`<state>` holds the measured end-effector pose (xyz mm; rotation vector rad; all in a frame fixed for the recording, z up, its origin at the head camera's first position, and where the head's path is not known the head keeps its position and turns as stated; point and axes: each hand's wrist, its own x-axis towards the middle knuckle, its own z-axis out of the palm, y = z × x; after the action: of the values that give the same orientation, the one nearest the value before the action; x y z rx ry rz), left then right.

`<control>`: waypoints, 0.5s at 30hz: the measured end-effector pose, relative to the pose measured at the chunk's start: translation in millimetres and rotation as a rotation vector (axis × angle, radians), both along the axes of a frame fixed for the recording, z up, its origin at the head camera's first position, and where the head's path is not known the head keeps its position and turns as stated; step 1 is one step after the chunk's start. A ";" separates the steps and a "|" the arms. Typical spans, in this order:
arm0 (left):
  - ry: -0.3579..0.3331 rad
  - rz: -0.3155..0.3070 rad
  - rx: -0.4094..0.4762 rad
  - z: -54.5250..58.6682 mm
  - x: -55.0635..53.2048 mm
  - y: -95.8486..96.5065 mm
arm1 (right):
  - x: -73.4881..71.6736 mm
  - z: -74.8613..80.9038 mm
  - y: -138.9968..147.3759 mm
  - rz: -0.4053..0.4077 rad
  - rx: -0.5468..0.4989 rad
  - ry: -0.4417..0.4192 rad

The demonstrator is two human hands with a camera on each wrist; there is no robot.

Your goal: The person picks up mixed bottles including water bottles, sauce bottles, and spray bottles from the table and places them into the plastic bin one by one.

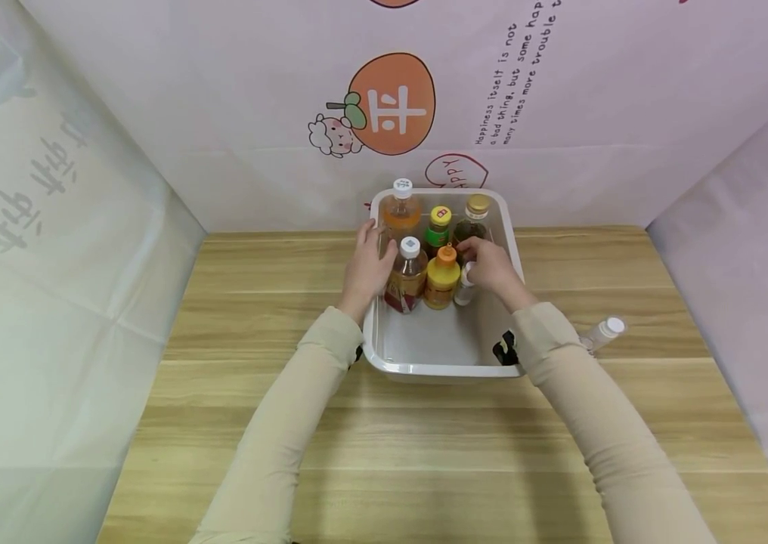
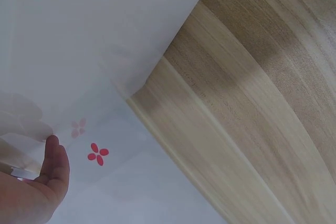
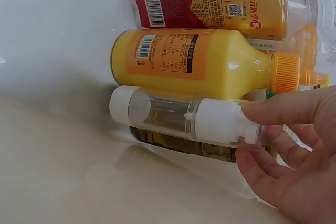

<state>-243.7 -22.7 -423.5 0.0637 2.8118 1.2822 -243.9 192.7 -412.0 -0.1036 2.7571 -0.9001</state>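
Observation:
In the right wrist view, my right hand (image 3: 291, 140) pinches the white top of a small clear bottle (image 3: 168, 115) with a white base. This bottle stands in a white plastic bin (image 1: 445, 369), beside a yellow squeeze bottle (image 1: 441, 284) with an orange nozzle. At the bin's left side is my left hand (image 1: 368, 266), fingers spread and extended over the rim, near a white-capped bottle (image 1: 408, 276) with a red and yellow label. Whether it touches that bottle cannot be told. Its fingers (image 2: 56, 163) show partly in the left wrist view.
Along the bin's back stand an orange-liquid bottle (image 1: 402, 211), a yellow-capped bottle (image 1: 438, 230) with a green label, and a gold-capped dark jar (image 1: 475, 219). Another small clear bottle (image 1: 605, 332) with a white cap is on the wooden table (image 1: 241, 340), right of the bin. Printed sheeting surrounds the table.

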 end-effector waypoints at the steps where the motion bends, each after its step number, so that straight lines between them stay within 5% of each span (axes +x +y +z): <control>1: 0.003 0.001 -0.002 0.0 0.0 -0.1 | -0.3 -1.0 -0.1 -0.001 -0.005 0.001; 15: 0.015 0.003 -0.014 -1.3 -0.7 -1.0 | -0.2 -4.3 0.0 -0.002 -0.009 0.013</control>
<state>-244.4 -23.8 -424.8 0.0688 2.8347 1.2675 -244.1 192.7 -416.3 -0.1087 2.7657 -0.9156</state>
